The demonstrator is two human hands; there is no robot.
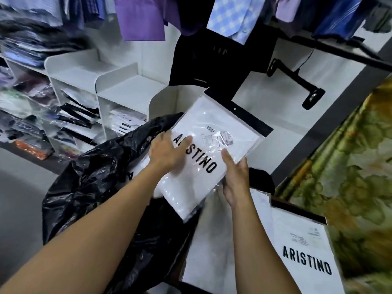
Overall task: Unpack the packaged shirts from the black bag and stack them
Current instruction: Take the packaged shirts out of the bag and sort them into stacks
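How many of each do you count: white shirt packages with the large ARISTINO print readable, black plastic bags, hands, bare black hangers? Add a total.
White ARISTINO shirt packages: 2, the held package and the lower-right package
Black plastic bag: 1
Hands: 2, left hand and right hand, both gripping the held package
Bare black hanger: 1
Total: 6

Both bare forearms reach forward, the left from the lower left corner, the right from the bottom middle. The left hand (167, 154) lies back-up on the shirt packet (212, 124), thumb stretched across its face, fingers curled over its left edge. The right hand (235, 179) pinches the packet's near right edge, thumb on top, fingers beneath.
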